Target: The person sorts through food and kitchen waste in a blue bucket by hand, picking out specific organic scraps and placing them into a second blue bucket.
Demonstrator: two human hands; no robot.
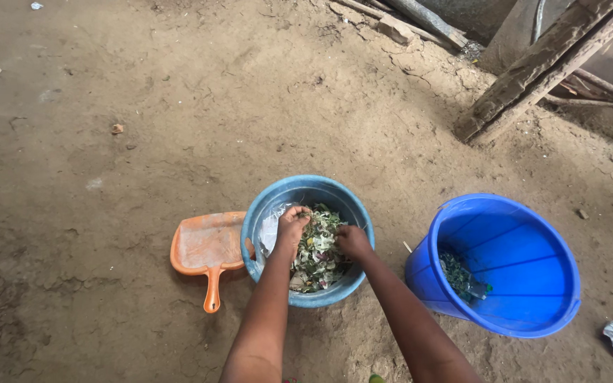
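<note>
While two buckets stand, both hands' fingers (294,213) curl, gripping leafy scraps (318,252).

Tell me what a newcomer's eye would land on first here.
Both hands, left hand and right hand, are sunk in leafy scraps inside a light blue bucket at centre. A bright blue bucket stands to its right, an orange dustpan to its left.

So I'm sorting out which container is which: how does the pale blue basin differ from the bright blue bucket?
The pale blue basin is smaller and shallower; the bright blue bucket is larger and deeper. The basin sits level and is heaped with leafy scraps; the bucket tilts and holds only a little debris low inside. The left hand and right hand are in the basin, none in the bucket. Both are round, blue and on the dirt floor.
</note>
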